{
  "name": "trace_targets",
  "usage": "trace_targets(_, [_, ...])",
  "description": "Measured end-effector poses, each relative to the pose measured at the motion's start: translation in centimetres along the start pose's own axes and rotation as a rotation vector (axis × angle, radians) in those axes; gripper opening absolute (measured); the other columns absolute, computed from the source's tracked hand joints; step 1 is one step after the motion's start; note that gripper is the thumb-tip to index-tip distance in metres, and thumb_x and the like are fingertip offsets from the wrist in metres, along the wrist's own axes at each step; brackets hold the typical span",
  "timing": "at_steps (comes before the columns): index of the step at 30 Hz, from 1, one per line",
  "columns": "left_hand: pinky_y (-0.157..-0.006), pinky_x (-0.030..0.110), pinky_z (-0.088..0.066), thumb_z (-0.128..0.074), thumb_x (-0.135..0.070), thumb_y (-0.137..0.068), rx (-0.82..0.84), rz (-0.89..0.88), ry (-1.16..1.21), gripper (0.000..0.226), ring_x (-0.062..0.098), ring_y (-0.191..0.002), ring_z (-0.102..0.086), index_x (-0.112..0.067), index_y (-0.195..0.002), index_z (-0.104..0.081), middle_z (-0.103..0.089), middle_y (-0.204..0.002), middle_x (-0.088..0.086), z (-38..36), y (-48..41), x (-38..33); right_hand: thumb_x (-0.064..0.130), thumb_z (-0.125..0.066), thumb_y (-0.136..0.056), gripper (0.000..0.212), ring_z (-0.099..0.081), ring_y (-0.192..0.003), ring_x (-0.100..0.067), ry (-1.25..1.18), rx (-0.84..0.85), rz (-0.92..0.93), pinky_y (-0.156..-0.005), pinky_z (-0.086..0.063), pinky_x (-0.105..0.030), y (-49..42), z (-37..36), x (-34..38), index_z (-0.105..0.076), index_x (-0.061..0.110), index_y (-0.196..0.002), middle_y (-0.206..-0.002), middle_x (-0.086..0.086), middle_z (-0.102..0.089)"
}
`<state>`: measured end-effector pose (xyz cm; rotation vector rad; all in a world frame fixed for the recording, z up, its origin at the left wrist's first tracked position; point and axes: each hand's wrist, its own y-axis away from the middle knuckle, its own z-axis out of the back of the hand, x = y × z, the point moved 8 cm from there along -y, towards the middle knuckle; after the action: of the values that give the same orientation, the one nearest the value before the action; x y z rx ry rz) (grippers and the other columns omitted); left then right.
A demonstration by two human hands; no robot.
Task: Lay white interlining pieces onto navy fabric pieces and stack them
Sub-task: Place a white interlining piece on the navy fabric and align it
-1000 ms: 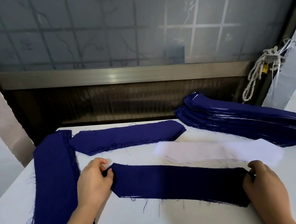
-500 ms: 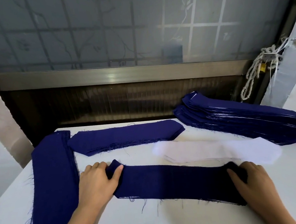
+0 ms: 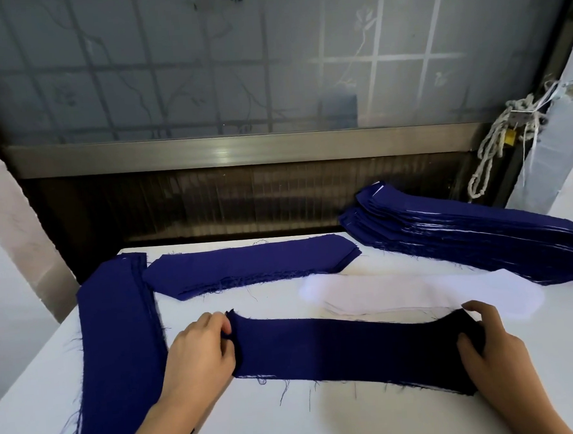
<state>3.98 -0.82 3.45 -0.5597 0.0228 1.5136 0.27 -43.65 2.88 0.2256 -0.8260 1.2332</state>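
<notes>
Both hands have gone from lying on the ends of the navy piece (image 3: 347, 350) to pinching them, and both ends now curl up a little.

Head view:
- The left hand (image 3: 199, 353) pinches the left end, with the fingers curled over the edge.
- The right hand (image 3: 501, 354) grips the right end, thumb on top and fingers behind.
- The piece runs across the near surface (image 3: 291, 424) between the hands; its middle looks flat.
- The white interlining (image 3: 400, 292) lies just behind it, with its near edge close to the piece's far edge.
- The finished stack (image 3: 481, 235) sits at the far right, with white edges showing between its navy layers.
- Navy piles lie at the left (image 3: 118, 344) and at the back (image 3: 247, 262).

Step in hand, as I judge it, is pulling the piece straight and flat before the interlining goes on.

To do it well:
- Pull evenly from both ends, lightly, because the raw edges are fraying.
- Set the ends down without a fold.
- Keep the long edges parallel to the interlining so that the shaped ends match when it is laid over.
</notes>
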Motion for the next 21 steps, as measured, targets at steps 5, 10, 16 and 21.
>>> trace_targets(5, [-0.078, 0.027, -0.045, -0.057, -0.022, -0.091, 0.066, -0.08, -0.061, 0.021, 0.015, -0.088, -0.056, -0.026, -0.108, -0.069, -0.058, -0.102, -0.011, -0.1, 1.1, 0.3, 0.007, -0.054, -0.092, 0.036, -0.055, -0.046, -0.012, 0.011, -0.002, 0.107, -0.043, -0.037, -0.02, 0.6, -0.3, 1.5, -0.044, 0.038, -0.109, -0.055, 0.006, -0.059])
trace_targets(10, [-0.079, 0.022, -0.047, -0.058, -0.023, -0.092, 0.078, -0.064, 0.016, 0.022, 0.008, -0.088, -0.055, -0.026, -0.112, -0.067, -0.056, -0.105, -0.015, -0.1, 1.8, 1.2, 0.006, -0.054, -0.093, 0.037, -0.054, -0.043, -0.011, 0.003, -0.018, 0.098, -0.043, -0.037, -0.022, 1.0, -0.4, 2.5, -0.045, 0.037, -0.11, -0.05, 0.008, -0.056])
trace_targets(16, [-0.069, 0.023, -0.051, -0.059, -0.011, -0.092, 0.028, 0.061, 0.21, 0.022, 0.005, -0.074, -0.059, -0.032, -0.098, -0.058, -0.055, -0.095, -0.017, 0.2, 1.2, 2.6, 0.003, -0.055, -0.092, 0.047, -0.055, -0.047, -0.016, 0.002, -0.014, 0.047, -0.047, -0.04, -0.03, 1.2, -0.3, 2.8, -0.046, 0.03, -0.129, -0.05, 0.007, -0.055])
trace_targets(21, [-0.074, 0.013, -0.046, -0.059, -0.008, -0.093, 0.03, 0.095, 0.206, 0.021, 0.002, -0.08, -0.058, -0.024, -0.096, -0.071, -0.056, -0.098, -0.016, -0.8, 0.6, 3.3, 0.002, -0.056, -0.089, 0.05, -0.057, -0.057, -0.023, 0.006, -0.005, 0.03, -0.055, -0.043, -0.038, 1.2, -0.6, 2.6, -0.05, 0.026, -0.132, -0.062, -0.001, -0.063])
